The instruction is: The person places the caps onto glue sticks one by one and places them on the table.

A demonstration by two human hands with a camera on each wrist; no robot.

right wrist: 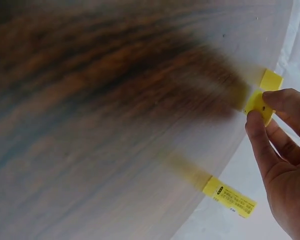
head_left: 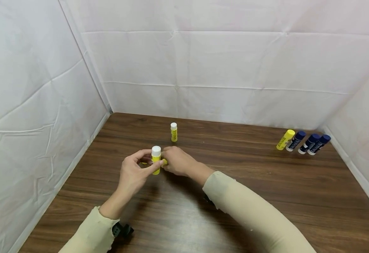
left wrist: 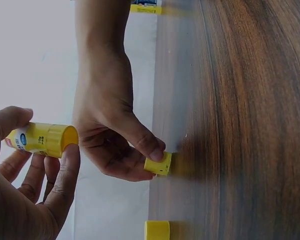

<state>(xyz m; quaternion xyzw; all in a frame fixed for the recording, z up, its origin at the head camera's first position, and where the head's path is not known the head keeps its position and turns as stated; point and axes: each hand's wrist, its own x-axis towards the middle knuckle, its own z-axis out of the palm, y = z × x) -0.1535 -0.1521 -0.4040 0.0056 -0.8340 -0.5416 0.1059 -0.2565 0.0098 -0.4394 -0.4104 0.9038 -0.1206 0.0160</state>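
Observation:
My left hand (head_left: 133, 172) holds a yellow glue stick (head_left: 156, 160) upright above the table, white end on top. In the left wrist view its open yellow rim points down at the table. Thumb and fingers grip it around the sides. Beside it, my right hand (head_left: 178, 161) pinches a small yellow cap (left wrist: 158, 164) between thumb and fingertips, close over the tabletop. A second yellow cap (right wrist: 271, 80) stands on the table just beyond, mostly hidden behind the left fingers in the head view. Another yellow glue stick (head_left: 173, 133) stands white end up, farther back.
At the back right of the brown wooden table (head_left: 235, 154) stand a yellow glue stick (head_left: 285, 140) and several dark blue glue sticks (head_left: 296, 141) in a row. White sheeting (head_left: 203, 70) walls the back and sides.

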